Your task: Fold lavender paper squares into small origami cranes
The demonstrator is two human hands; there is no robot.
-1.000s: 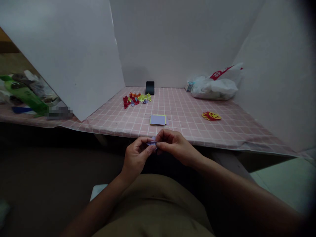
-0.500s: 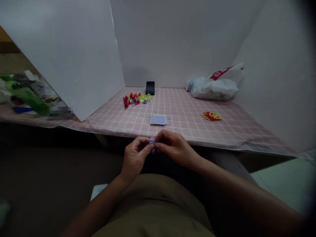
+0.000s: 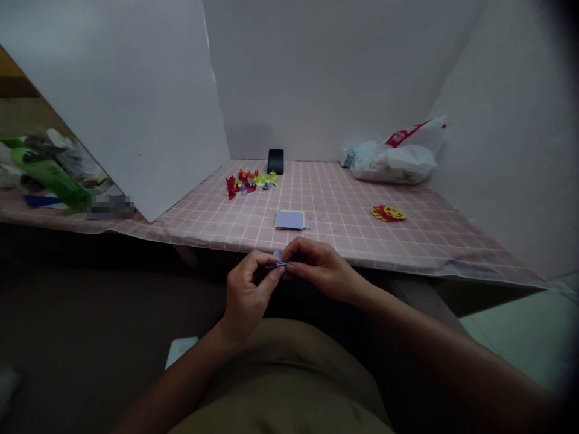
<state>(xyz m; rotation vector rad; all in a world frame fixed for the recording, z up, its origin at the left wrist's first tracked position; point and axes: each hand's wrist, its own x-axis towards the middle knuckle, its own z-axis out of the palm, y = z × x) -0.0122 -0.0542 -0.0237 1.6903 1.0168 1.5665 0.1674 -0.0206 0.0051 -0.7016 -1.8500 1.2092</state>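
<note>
A small folded piece of purple paper [image 3: 277,263] is pinched between both hands, just in front of the table's near edge. My left hand [image 3: 248,290] grips it with thumb and fingers from the left. From the right, my right hand [image 3: 323,269] holds it between thumb and fingertips, which cover part of it. Beyond the hands lies a stack of square paper sheets [image 3: 290,220], purple on top with yellow showing at the edges. Farther back on the left sits a pile of folded paper pieces [image 3: 248,181] in red, orange, yellow and purple.
The table has a pink checked cloth [image 3: 325,199]. A black phone-like object [image 3: 275,161] stands at the back. To the right are red and yellow cut-out shapes [image 3: 388,213] and a white plastic bag [image 3: 393,161]. White panels surround the table; a green bottle [image 3: 45,172] is far left.
The purple paper has turned slightly between the fingers, and more of it now shows toward the left. Both hands have stayed nearly in place.
</note>
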